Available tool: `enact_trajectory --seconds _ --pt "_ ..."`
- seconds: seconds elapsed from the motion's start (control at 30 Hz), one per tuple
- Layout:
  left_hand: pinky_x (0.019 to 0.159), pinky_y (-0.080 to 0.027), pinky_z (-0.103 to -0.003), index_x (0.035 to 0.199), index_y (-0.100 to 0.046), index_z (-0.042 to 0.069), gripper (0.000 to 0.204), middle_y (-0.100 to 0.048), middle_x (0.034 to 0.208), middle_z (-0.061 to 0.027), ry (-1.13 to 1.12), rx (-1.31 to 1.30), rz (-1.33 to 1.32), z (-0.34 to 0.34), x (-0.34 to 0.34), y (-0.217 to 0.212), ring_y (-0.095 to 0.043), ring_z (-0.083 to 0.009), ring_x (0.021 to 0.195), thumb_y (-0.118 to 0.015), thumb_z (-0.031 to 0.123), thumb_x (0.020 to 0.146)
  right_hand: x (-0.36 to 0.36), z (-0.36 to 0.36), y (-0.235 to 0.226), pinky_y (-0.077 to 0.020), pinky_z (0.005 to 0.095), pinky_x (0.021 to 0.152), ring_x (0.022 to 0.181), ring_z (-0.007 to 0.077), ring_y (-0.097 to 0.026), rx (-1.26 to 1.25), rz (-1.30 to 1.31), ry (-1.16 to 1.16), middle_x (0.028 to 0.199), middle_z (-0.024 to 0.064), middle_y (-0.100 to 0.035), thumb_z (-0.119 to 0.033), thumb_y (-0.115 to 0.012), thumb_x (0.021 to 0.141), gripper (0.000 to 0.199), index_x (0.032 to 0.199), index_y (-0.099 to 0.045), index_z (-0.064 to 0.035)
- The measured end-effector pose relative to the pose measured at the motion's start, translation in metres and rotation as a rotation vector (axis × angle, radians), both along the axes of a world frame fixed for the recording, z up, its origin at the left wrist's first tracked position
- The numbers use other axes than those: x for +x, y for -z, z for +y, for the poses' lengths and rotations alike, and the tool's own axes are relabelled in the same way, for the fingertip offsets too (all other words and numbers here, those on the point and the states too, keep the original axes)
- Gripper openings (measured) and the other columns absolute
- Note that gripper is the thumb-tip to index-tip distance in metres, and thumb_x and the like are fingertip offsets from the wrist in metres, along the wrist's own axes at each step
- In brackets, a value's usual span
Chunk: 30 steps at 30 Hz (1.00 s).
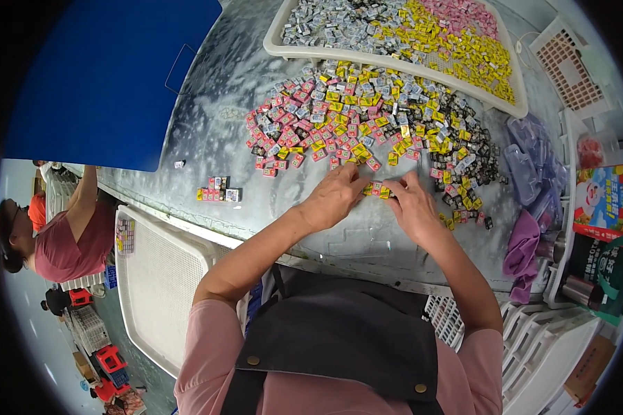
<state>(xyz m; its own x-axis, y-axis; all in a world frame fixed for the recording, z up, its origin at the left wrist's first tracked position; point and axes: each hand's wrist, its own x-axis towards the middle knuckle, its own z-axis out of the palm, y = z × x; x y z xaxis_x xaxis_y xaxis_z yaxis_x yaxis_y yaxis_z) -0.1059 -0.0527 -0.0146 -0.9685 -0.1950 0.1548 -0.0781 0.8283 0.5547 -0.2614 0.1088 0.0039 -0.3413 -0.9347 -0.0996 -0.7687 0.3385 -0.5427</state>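
My left hand and my right hand face each other over the near part of the table. Their fingers close on the two ends of a short row of small printed boxes, yellow and pink. Just beyond my fingertips spreads a heap of the same tiny boxes in pink, yellow, black and pale grey. To the left, a little block of neatly grouped boxes stands apart, with one single box farther off. Fingers partly cover the row.
At the back lies a white tray full of grey, yellow and pink boxes. A blue board rises at left, near another person. Purple cloth and clear plastic lie right. An upright white tray stands below the table edge.
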Motion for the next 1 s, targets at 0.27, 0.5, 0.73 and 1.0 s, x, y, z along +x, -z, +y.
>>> enact_trajectory --seconds 0.27,0.5,0.73,1.0 --pt "0.082 -0.051 -0.043 0.114 -0.065 0.000 0.031 -0.055 0.100 -0.0163 0.023 0.017 0.013 -0.003 -0.004 -0.003 -0.059 -0.0341 0.091 -0.072 0.004 0.084 -0.009 0.001 0.006 -0.0533 0.0491 0.078 0.094 0.0386 -0.064 -0.021 -0.020 -0.036 0.109 0.0165 -0.053 -0.007 -0.070 0.089 0.034 0.122 -0.064 -0.0076" --pt "0.082 -0.050 -0.044 0.113 -0.063 0.001 0.029 -0.055 0.103 -0.0161 -0.006 -0.103 -0.007 0.001 -0.004 0.006 -0.059 -0.0347 0.092 -0.072 0.009 0.086 -0.003 -0.001 0.011 -0.0534 0.0507 0.077 0.094 0.0401 -0.063 -0.019 0.142 -0.091 0.109 0.0163 -0.051 -0.014 -0.069 0.090 0.031 0.119 -0.060 -0.0081" --pt "0.083 -0.050 -0.044 0.111 -0.064 0.000 0.027 -0.055 0.104 -0.0163 -0.011 -0.098 0.005 0.004 0.004 0.005 -0.059 -0.0349 0.093 -0.072 0.009 0.086 -0.005 0.000 0.010 -0.0535 0.0493 0.075 0.096 0.0379 -0.063 -0.016 0.154 -0.145 0.108 0.0152 -0.051 -0.014 -0.070 0.090 0.030 0.118 -0.059 -0.0082" --pt "0.084 -0.050 -0.043 0.115 -0.064 0.000 0.031 -0.055 0.104 -0.0168 -0.024 -0.144 -0.014 0.006 0.002 0.004 -0.060 -0.0349 0.093 -0.071 0.010 0.087 -0.001 -0.006 0.005 -0.0556 0.0484 0.076 0.093 0.0352 -0.064 0.003 0.228 -0.169 0.107 0.0147 -0.053 -0.014 -0.069 0.088 0.033 0.119 -0.062 -0.0055"
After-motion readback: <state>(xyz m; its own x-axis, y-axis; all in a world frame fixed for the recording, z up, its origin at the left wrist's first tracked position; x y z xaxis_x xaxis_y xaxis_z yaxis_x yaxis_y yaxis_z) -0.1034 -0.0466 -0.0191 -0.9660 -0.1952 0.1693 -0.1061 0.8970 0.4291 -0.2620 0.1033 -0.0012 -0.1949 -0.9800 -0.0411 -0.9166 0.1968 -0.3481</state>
